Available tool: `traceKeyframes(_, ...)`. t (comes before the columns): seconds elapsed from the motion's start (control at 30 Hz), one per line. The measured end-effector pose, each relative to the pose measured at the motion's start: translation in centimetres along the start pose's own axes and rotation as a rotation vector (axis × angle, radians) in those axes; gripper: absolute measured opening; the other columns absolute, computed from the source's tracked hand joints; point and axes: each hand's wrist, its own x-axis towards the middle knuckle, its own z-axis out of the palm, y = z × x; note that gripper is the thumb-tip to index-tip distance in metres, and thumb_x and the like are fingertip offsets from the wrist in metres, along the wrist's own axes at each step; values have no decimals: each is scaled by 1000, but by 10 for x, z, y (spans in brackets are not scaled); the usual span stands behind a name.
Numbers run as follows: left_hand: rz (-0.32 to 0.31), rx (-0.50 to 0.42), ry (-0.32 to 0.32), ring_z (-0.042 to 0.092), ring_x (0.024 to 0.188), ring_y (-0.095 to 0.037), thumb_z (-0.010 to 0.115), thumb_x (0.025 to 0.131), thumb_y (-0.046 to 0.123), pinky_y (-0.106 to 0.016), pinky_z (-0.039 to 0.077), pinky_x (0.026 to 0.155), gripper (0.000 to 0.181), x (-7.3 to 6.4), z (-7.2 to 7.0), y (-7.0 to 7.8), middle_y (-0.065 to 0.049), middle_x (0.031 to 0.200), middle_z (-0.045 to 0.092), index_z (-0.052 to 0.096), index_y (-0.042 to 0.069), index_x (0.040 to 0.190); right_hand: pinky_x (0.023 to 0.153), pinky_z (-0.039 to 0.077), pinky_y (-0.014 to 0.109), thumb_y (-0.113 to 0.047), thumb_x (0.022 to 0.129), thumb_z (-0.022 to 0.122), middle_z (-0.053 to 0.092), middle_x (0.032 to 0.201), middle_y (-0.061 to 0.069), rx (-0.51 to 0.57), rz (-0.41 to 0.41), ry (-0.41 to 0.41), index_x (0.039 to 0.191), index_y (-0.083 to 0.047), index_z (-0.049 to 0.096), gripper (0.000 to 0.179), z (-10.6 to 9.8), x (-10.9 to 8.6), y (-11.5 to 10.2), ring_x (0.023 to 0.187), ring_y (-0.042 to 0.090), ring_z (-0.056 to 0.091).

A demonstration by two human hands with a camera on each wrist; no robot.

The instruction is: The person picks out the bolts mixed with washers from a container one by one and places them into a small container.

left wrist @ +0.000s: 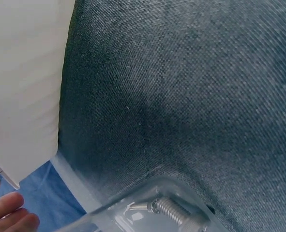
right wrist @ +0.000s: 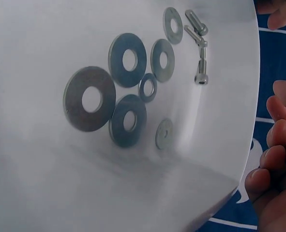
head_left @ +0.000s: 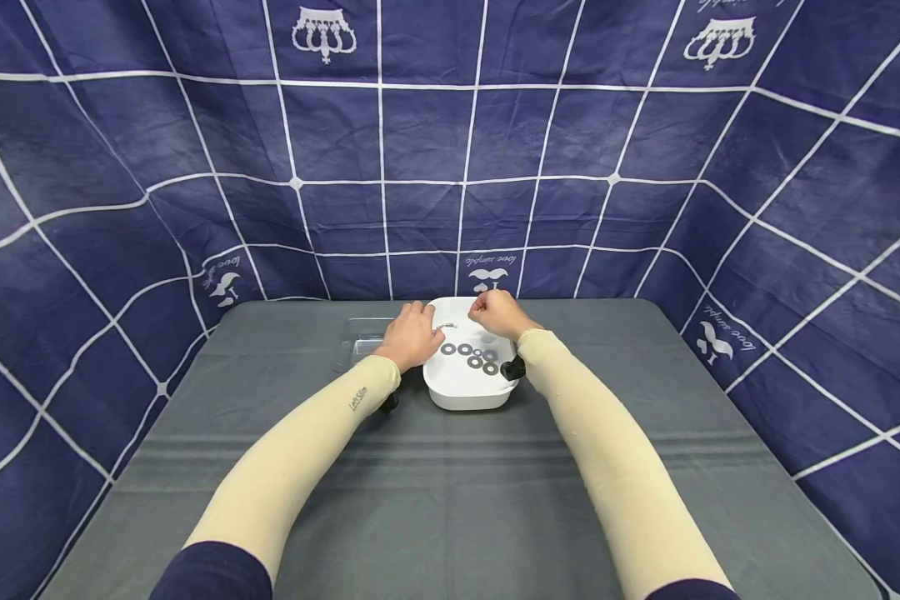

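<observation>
A white plastic bin [head_left: 468,402] stands at the far middle of the table. Flat metal washers [right wrist: 73,101] of several sizes lie on its floor, and a few socket-head bolts [right wrist: 202,67] are near one side. At the bin's left rim is my left hand [head_left: 411,336], its fingers fairly relaxed; whether they press on the rim is unclear. My right hand [head_left: 499,315] hovers over the bin's far right part with curled fingers [right wrist: 273,157]. Nothing shows between those fingertips, though the inside of the palm is hidden.
Left of the bin, partly behind my left hand, sits a clear plastic tray [head_left: 356,327]. A threaded metal bolt [left wrist: 172,209] lies inside it. Grey cloth [head_left: 450,500] covers the table, and a blue checked curtain [head_left: 427,150] hangs close behind the bin.
</observation>
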Motion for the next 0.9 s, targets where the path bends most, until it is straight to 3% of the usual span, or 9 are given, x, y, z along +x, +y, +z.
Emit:
traceKeyframes(0.53, -63, -8, -21, 51, 123, -36, 50, 97, 33, -51, 49, 101, 56, -2, 8, -1, -22, 127, 54, 49, -7, 137, 68, 42, 27, -16, 92, 66, 61, 81, 5, 32, 21, 2, 95, -4, 73, 15, -4, -4, 7, 75, 17, 53)
traceKeyframes(0.9, -100, -28, -39, 48, 128, -36, 49, 97, 35, -52, 49, 101, 63, 0, 14, 2, -22, 135, 50, 41, -5, 146, 66, 41, 26, -18, 92, 66, 57, 80, 3, 77, 43, 4, 104, -5, 73, 19, 5, 1, 6, 72, 16, 50)
